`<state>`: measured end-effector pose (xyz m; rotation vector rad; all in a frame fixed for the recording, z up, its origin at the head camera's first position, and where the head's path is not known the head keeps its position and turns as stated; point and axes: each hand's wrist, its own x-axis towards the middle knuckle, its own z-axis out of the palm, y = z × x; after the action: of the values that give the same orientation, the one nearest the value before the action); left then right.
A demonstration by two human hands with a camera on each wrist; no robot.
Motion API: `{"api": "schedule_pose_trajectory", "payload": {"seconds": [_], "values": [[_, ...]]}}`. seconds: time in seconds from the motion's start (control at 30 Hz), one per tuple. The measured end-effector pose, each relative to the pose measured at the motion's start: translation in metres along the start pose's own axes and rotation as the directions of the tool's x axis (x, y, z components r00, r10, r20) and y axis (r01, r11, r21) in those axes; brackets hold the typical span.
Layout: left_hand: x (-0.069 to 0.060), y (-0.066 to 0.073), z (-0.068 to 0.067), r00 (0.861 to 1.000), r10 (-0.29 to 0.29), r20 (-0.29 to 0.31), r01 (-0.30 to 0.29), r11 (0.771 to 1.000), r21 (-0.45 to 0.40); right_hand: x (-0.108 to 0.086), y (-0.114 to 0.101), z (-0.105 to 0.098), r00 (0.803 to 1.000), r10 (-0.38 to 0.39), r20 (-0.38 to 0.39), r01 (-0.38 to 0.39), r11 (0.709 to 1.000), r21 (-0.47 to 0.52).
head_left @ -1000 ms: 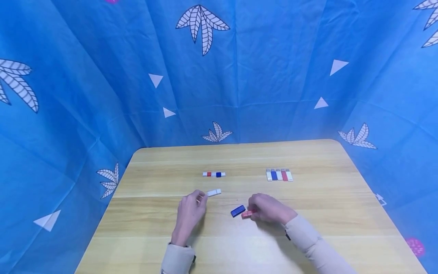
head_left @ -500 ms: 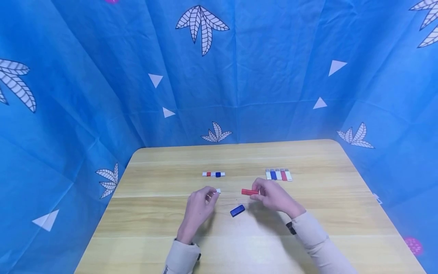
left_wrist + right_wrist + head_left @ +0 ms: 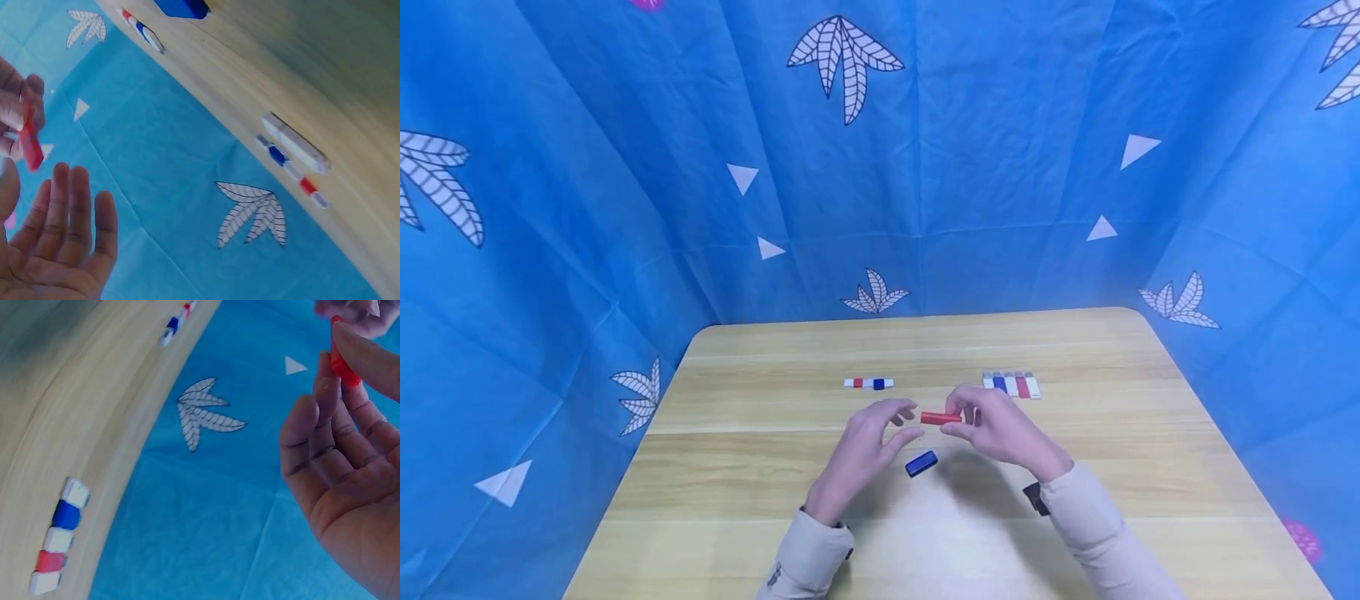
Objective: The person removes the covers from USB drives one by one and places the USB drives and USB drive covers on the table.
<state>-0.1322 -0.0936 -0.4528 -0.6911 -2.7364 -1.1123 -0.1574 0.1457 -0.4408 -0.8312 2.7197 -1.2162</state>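
Observation:
My right hand (image 3: 1000,423) pinches a red USB stick (image 3: 937,418) between thumb and fingers, above the table. The stick lies roughly level, its free end towards my left hand (image 3: 868,442). That left hand holds nothing, and its fingers (image 3: 80,212) reach out apart from the stick. On the table below, between the hands, lies a blue USB stick (image 3: 921,463). A white USB stick (image 3: 294,142) with a seam across it lies on the table in the left wrist view; my left hand hides it in the head view.
Several small white, red and blue pieces, perhaps caps, form a row (image 3: 868,384) farther back on the wooden table (image 3: 760,467). At right, several flat sticks with pale ends lie side by side in another row (image 3: 1021,386). A blue curtain (image 3: 1000,183) hangs behind.
The right hand picked up the red stick from beside the blue one and moved it up and slightly left. The left hand moved right, away from the white stick, towards the red one.

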Motion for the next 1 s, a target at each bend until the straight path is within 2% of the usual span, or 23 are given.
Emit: {"api": "schedule_pose_trajectory", "payload": {"seconds": [0.1,0.23,0.4,0.57,0.73,1.0], "values": [[0.002,0.004,0.003,0.996,0.082,0.035,-0.082,0.997,-0.006,-0.002,-0.007,0.001,1.000,-0.015,0.027,0.015,1.000,0.022],[0.003,0.009,0.007,0.989,0.145,0.032,-0.145,0.989,-0.019,-0.004,-0.012,0.002,0.997,-0.064,0.045,0.063,0.998,0.024],[0.001,0.013,0.007,0.987,0.162,0.014,-0.161,0.987,-0.022,-0.006,-0.013,0.002,0.984,-0.171,0.052,0.171,0.985,-0.006],[-0.002,0.017,0.005,0.983,0.184,0.013,-0.184,0.983,-0.027,-0.007,-0.010,0.002,0.968,-0.245,0.052,0.246,0.969,-0.024],[-0.007,0.020,0.005,0.968,0.249,-0.018,-0.249,0.968,-0.011,-0.009,-0.007,0.002,0.952,-0.301,0.062,0.304,0.952,-0.036],[-0.012,0.020,0.013,0.943,0.330,-0.045,-0.330,0.944,0.007,-0.013,-0.003,-0.001,0.934,-0.345,0.098,0.348,0.938,-0.013]]}}
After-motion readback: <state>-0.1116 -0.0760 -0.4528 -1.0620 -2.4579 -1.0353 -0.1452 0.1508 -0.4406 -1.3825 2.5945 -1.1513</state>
